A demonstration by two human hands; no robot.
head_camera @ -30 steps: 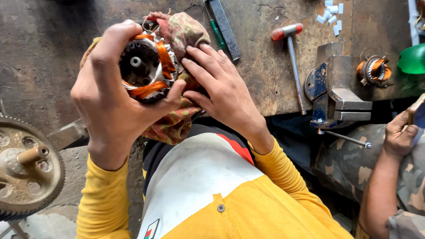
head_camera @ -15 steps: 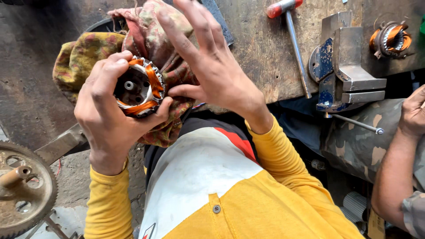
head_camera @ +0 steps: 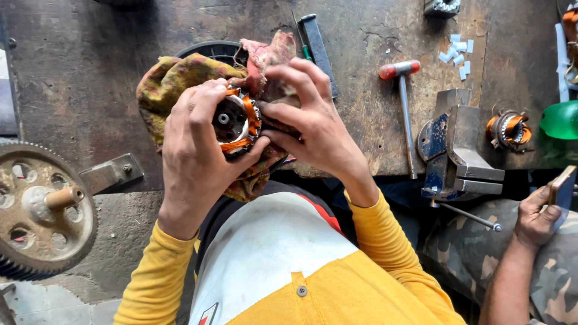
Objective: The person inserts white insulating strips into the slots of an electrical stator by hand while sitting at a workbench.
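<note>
A: Hands?
B: Left hand [head_camera: 195,153] grips the stator [head_camera: 236,122], axis facing the camera; right hand [head_camera: 310,117] clasps the rag [head_camera: 174,78] against its right side.
A: Beyond?
B: Hammer [head_camera: 402,102] and vise [head_camera: 454,147], right of the stator.

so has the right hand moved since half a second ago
Yes. The right hand, then raised open over the rag, has come down toward the workbench edge onto the motor stator.

Yellow long sleeves [head_camera: 158,274], white-and-yellow buttoned shirt [head_camera: 283,265]

The motor stator [head_camera: 236,122] sits on a rag [head_camera: 174,81], seemingly above the workbench [head_camera: 78,78], hammer [head_camera: 402,102] and vise [head_camera: 454,144] rightward.
</note>
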